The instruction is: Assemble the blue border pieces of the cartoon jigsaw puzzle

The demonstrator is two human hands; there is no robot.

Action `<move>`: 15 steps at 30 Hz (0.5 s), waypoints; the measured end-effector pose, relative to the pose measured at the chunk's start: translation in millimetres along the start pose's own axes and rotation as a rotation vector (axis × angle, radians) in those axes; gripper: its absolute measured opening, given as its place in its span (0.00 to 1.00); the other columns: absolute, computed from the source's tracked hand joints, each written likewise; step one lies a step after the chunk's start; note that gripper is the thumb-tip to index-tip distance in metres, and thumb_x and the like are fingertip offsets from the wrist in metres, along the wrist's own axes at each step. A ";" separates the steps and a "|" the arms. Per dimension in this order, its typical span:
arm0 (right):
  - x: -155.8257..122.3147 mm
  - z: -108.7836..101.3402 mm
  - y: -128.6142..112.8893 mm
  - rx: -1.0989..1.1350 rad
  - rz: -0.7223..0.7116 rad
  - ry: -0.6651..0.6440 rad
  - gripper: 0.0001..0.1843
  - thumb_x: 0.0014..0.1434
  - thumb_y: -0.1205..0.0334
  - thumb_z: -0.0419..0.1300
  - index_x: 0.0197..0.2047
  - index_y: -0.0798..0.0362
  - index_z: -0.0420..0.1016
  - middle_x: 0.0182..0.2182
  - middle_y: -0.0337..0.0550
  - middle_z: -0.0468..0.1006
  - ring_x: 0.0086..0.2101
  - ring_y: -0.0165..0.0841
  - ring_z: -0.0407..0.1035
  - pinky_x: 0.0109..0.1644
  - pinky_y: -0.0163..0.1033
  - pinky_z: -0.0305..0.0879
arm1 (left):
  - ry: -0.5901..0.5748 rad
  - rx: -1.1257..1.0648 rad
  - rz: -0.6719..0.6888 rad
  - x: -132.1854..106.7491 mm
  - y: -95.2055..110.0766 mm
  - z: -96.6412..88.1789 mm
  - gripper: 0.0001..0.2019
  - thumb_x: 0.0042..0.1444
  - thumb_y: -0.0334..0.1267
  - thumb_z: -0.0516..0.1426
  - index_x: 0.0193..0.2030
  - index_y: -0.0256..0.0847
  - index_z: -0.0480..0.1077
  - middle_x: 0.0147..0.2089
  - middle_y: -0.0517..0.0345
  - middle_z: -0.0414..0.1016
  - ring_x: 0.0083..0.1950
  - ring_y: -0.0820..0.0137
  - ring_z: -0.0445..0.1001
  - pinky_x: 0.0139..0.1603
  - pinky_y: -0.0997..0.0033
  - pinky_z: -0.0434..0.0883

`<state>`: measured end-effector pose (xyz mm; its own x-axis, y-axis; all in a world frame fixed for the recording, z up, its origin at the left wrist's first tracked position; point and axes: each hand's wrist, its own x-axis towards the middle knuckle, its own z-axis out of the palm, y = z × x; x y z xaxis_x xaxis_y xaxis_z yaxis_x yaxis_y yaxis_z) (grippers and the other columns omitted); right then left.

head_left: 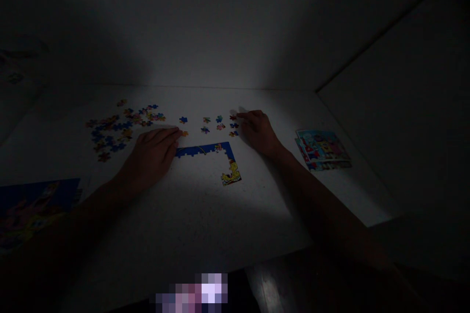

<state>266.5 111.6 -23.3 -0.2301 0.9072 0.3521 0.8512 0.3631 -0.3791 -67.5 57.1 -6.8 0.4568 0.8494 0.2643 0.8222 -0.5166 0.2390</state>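
The partly built jigsaw frame point(209, 150) has two joined sides, a blue top strip and a yellow-patterned right strip, and its inner edges show open tabs. The left hand point(150, 154) lies flat with fingers together, and its fingertips point(178, 132) are just beside a small orange piece point(184, 133). The right hand point(258, 132) reaches to a group of loose pieces point(220, 124); in the dim light I cannot tell if it pinches one. A larger pile of pieces point(123, 127) lies further left on the white table point(198, 220). A printed picture sheet point(36, 210) is cut off by the left edge of the view, and a stack of printed cards point(322, 150) lies at right.
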 end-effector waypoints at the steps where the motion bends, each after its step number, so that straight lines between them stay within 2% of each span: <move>1: 0.2 0.2 -0.2 -0.023 -0.005 -0.015 0.22 0.67 0.62 0.53 0.61 0.49 0.78 0.52 0.54 0.78 0.55 0.45 0.69 0.61 0.55 0.63 | -0.001 -0.003 0.000 0.0 0.1 0.0 0.27 0.72 0.44 0.39 0.64 0.37 0.71 0.66 0.46 0.74 0.66 0.55 0.71 0.66 0.49 0.66; 3: 0.8 1.4 -0.5 -0.053 -0.020 -0.043 0.23 0.70 0.60 0.51 0.63 0.46 0.75 0.55 0.51 0.78 0.58 0.45 0.68 0.62 0.56 0.62 | -0.003 -0.014 0.002 0.1 0.1 -0.2 0.27 0.72 0.44 0.39 0.64 0.36 0.71 0.65 0.46 0.74 0.66 0.55 0.71 0.67 0.49 0.65; 6: 1.1 3.0 -1.8 -0.035 -0.019 -0.046 0.22 0.71 0.60 0.49 0.61 0.47 0.77 0.55 0.51 0.79 0.60 0.46 0.66 0.63 0.57 0.59 | -0.002 -0.028 0.001 0.7 0.5 -1.2 0.27 0.72 0.44 0.39 0.64 0.37 0.71 0.65 0.46 0.74 0.66 0.55 0.71 0.67 0.48 0.65; 12: 1.8 0.8 -2.7 0.078 0.031 0.042 0.12 0.62 0.63 0.58 0.45 0.48 0.82 0.47 0.51 0.81 0.55 0.48 0.69 0.63 0.59 0.60 | -0.019 -0.050 0.017 0.9 1.9 -5.2 0.26 0.72 0.43 0.40 0.64 0.38 0.70 0.64 0.46 0.75 0.65 0.55 0.71 0.67 0.48 0.66; 15: 2.9 -1.1 -1.6 0.107 0.062 0.041 0.11 0.60 0.63 0.60 0.46 0.49 0.80 0.47 0.52 0.81 0.54 0.49 0.69 0.62 0.59 0.61 | -0.004 -0.063 0.022 0.5 2.2 -6.3 0.24 0.71 0.43 0.41 0.64 0.41 0.70 0.64 0.49 0.75 0.65 0.57 0.71 0.67 0.50 0.66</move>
<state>265.0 113.5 -20.7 -0.1576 0.9198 0.3594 0.8071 0.3297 -0.4898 -67.6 55.7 -0.2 0.4759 0.8382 0.2665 0.7891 -0.5407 0.2916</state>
